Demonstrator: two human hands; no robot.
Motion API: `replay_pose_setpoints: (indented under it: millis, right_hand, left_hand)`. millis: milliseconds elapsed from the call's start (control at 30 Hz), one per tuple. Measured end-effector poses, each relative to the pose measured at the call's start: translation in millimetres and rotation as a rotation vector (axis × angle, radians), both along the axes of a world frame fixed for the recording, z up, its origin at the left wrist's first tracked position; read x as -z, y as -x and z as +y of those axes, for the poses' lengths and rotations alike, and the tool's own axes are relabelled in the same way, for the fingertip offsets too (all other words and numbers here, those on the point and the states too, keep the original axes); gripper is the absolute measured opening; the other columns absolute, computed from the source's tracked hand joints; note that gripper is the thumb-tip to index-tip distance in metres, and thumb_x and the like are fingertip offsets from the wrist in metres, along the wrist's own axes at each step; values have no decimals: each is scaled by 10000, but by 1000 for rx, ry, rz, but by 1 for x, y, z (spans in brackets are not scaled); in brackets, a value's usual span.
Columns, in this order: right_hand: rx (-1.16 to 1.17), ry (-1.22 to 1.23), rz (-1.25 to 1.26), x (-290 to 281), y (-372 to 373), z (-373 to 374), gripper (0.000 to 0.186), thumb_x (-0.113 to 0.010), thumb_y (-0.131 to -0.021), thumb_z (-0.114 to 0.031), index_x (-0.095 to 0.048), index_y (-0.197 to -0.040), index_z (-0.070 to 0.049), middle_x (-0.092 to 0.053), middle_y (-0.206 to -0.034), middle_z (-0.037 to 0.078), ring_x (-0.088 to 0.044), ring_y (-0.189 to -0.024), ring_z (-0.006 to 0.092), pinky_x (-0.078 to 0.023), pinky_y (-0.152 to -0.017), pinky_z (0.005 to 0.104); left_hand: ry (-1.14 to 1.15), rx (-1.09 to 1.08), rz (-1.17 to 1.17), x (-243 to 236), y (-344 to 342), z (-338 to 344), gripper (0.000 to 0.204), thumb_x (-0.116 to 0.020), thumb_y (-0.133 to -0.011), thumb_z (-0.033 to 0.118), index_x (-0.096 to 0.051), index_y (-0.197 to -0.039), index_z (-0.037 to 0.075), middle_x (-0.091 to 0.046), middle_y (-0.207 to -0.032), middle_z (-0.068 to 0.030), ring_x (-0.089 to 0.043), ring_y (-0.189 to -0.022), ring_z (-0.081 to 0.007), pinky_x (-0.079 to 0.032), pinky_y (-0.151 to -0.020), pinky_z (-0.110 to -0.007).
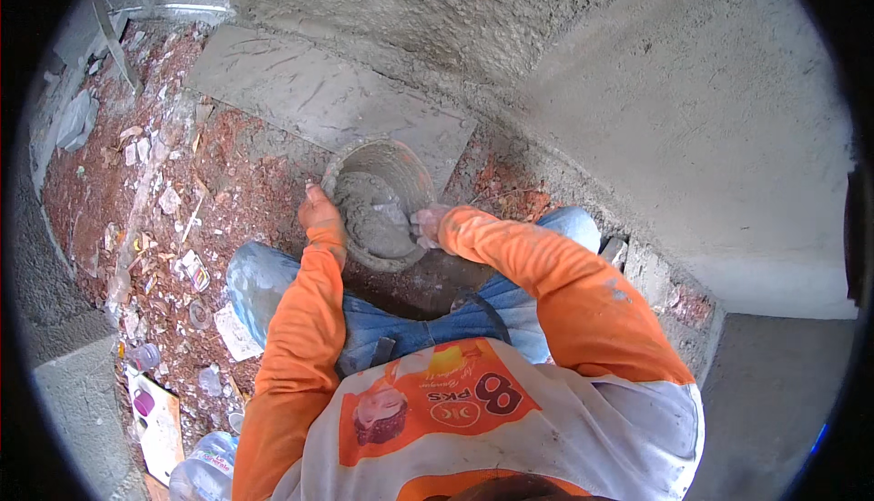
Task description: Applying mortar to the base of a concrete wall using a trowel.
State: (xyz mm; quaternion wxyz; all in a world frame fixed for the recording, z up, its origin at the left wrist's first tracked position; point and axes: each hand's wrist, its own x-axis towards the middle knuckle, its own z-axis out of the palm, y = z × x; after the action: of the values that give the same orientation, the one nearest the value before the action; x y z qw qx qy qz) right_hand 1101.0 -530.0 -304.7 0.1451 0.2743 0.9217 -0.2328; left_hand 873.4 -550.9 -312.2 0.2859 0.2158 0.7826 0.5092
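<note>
A round bucket caked with grey stands between my knees, with wet grey mortar inside. My left hand is closed on the bucket's left rim. At the right rim, my right hand is closed around the handle of what looks like a trowel. Its pale blade lies in the mortar, partly covered; the handle is mostly hidden by my fingers.
A flat board smeared with mortar lies beyond the bucket, beside a rough plastered wall. Reddish ground with rubble spreads to the left. A clear plastic bottle and a white panel lie at lower left.
</note>
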Motion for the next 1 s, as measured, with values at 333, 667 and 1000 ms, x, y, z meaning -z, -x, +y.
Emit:
replay_pose_setpoints:
  millis: [333,667,1000]
  right_hand:
    - [634,-53,-167,-24,-28,-11,282,-552,-789,-224,-559,-1046,-109,-609,-885,152,-586,-826,346,-472,-700,422]
    - [614,860,11,-204,-82,50,235,-633,-788,-229,-594,-961,-74,-595,-738,49,-548,-617,123,-464,-540,258]
    - [1040,-119,559,-412,-182,106,187,-614,-808,-289,-623,-882,-117,-480,-637,-26,-419,-510,79,-398,-481,240]
  left_hand:
    - [63,25,-130,-18,9,-1,626,-429,-829,463,-568,-920,-141,-585,-891,-313,-571,-847,-399,-414,-750,-433]
    - [73,-41,-63,0,10,3,617,-386,-869,436,-548,-958,-152,-569,-955,-314,-542,-858,-408,-408,-787,-427]
    - [183,-79,58,-25,2,6,620,-374,-868,439,-571,-880,-150,-579,-873,-322,-558,-807,-406,-410,-737,-433]
